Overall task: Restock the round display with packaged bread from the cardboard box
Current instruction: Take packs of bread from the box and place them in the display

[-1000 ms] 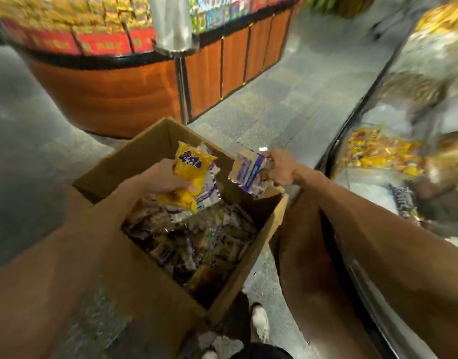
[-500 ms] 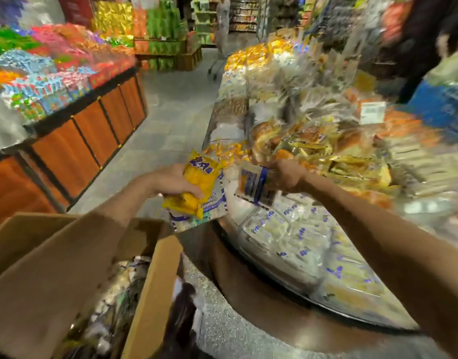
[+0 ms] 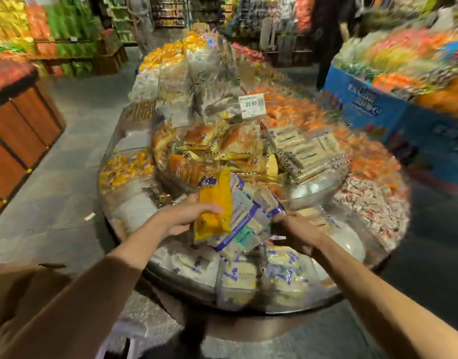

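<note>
My left hand [image 3: 186, 218] grips a yellow bread packet [image 3: 214, 203] together with clear, purple-printed packets [image 3: 244, 224] stacked under it. My right hand [image 3: 298, 229] holds the right end of the clear packets. Both hands are over the near section of the round display [image 3: 248, 309], where similar white and purple bread packets [image 3: 238, 278] lie behind a clear rim. The cardboard box [image 3: 18, 288] shows only as a flap at the lower left. The picture is blurred by motion.
The display's middle tier carries bread rolls [image 3: 204, 136], beige packets [image 3: 305, 149] and a price tag [image 3: 251, 104]. A wooden counter [image 3: 18, 130] stands left, a blue bin of sweets [image 3: 378, 110] right. A person [image 3: 329, 42] stands behind the display. Grey floor runs between.
My view swung from the box up to the round display. Both hands carried their packets from over the box to above the display's near section and came together.
</note>
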The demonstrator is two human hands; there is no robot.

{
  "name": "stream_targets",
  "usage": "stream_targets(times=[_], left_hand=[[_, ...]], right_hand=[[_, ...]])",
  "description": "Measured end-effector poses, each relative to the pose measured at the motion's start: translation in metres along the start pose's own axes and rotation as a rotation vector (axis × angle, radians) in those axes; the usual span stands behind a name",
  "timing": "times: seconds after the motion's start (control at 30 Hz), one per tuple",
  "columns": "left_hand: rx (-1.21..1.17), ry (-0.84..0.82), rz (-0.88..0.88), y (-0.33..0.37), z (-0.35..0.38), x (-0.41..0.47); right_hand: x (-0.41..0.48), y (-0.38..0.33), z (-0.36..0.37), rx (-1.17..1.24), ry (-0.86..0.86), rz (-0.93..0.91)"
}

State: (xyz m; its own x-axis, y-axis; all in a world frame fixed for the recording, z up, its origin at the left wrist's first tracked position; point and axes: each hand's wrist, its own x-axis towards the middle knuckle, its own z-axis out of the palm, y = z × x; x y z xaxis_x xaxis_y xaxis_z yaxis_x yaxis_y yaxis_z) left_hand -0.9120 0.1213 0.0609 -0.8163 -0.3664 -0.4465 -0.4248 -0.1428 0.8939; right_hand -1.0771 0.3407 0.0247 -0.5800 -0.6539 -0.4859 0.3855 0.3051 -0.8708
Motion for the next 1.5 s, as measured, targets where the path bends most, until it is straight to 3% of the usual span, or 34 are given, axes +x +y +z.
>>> stream_targets(times=[0.1,0.2,0.27,0.37,0.67,1.0,1.2,1.5], left_hand=[[-0.138,-0.040,-0.080,-0.013,0.029,0.009],[-0.275,-0.018,-0.087,-0.019,0.056,0.010],[-0.312,0.022,-0.103,-0.021,0.073,0.008],[-0.311,0.072,-0.111,-0.027,0.078,0.013],[-0.064,0.105,0.007,-0.037,0.038,0.006],[-0.081,0.522,0.119,-0.036,-0.031,-0.023],[-0.265,0.656,0.119,-0.048,-0.116,-0.076],[-0.450,1.092,-0.054,-0.151,-0.227,-0.292]], right_hand=[[0.001,0.026,-0.004,0.383,-0.026,0.101],[0.000,0.042,0.007,0.717,-0.152,0.084],[0.000,0.048,0.013,0.897,-0.269,0.055],[-0.002,0.052,0.019,0.997,-0.314,0.012],[-0.002,0.024,0.071,0.584,-0.183,-0.013],[0.010,0.008,0.171,0.513,-0.209,0.082],[0.024,-0.001,0.236,0.420,-0.330,0.161],[-0.023,0.052,0.445,0.142,-0.758,0.336]])
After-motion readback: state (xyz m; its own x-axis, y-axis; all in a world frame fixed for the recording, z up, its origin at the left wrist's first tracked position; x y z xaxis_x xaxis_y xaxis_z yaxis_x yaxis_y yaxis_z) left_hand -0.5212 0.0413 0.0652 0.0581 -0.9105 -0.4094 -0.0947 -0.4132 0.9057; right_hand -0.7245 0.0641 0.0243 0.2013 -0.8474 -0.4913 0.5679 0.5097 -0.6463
